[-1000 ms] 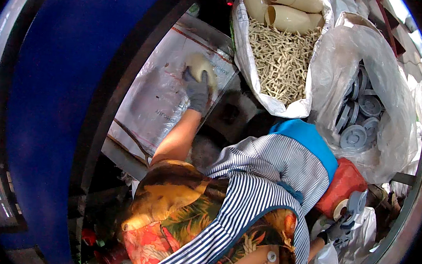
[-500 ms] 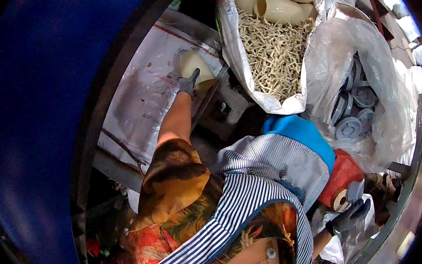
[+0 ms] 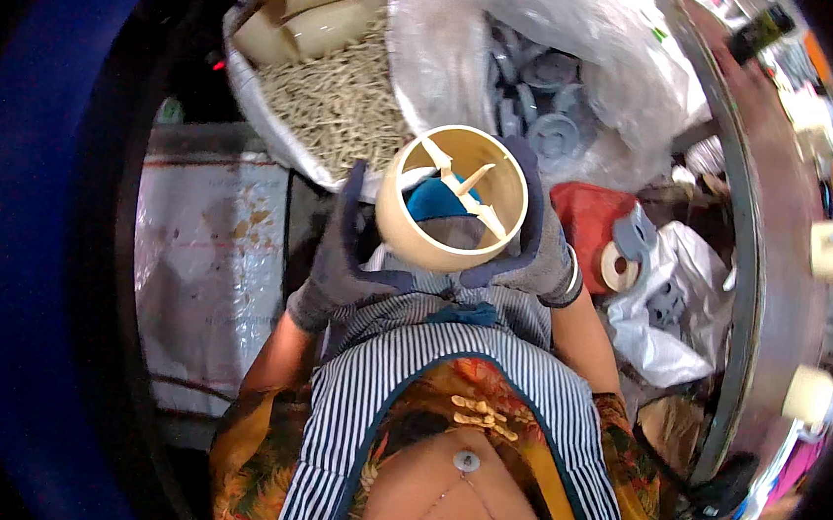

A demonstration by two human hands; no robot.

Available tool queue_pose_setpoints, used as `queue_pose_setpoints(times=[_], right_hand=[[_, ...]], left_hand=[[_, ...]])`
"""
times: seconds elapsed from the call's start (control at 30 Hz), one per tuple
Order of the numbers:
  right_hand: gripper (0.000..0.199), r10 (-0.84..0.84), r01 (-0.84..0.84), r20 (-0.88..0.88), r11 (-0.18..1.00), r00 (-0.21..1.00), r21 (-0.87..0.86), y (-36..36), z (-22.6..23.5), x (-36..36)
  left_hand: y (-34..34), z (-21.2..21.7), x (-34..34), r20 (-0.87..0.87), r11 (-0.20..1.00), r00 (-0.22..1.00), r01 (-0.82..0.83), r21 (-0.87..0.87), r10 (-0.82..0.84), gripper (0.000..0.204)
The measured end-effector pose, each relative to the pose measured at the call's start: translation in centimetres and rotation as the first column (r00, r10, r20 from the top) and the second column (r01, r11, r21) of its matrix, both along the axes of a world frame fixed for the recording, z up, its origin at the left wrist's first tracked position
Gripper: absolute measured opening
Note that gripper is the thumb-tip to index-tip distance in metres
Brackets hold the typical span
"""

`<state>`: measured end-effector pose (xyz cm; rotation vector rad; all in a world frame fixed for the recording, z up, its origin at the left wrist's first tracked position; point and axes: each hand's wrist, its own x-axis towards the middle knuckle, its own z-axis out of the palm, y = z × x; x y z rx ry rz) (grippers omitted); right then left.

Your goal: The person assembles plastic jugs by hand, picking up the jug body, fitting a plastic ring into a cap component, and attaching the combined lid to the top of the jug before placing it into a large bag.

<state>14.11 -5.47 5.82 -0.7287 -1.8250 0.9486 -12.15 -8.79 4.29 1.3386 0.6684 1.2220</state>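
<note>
amid a cluttered workshop, our gloved left hand (image 3: pixel 342 263) and right hand (image 3: pixel 536 251) grip a cream ring (image 3: pixel 456 204) at frame centre, below a sack of pale sticks (image 3: pixel 336 104) and a bag of grey discs (image 3: pixel 548 113).

Light: bright daylight, strongest at the upper right.
Glare: white shine on the clear plastic bags (image 3: pixel 594 38).
Shadows: deep on the left, beside the blue drum (image 3: pixel 33 226).
Focus: centre sharp, bottom edge soft.
Distortion: heavy fisheye bending, black vignette around the rim.

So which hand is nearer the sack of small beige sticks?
Left. The left hand sits just below the sack of beige sticks; the right hand is farther right, behind the beige ring.
</note>
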Motion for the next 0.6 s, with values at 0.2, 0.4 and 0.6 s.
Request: queue_pose_setpoints(times=[0.2,0.4,0.6], right_hand=[[0.121,-0.16,0.148,0.209,0.986,0.965,0.074,-2.2,-0.8,4.2],[0.119,-0.238,0.224,0.218,0.971,0.947,0.085,-3.4,-3.4,4.5],[0.118,-0.23,0.224,0.244,0.973,0.942,0.053,-3.0,-2.6,3.9]], left_hand=[[2.6,7.2,5.2,-0.628,0.501,0.669,0.416,0.759,0.396,0.057],[3.9,6.7,8.7,-0.761,0.449,0.556,0.616,0.647,0.334,0.045],[6.1,8.7,8.7,-0.774,0.46,0.587,0.634,0.621,0.236,0.029]])
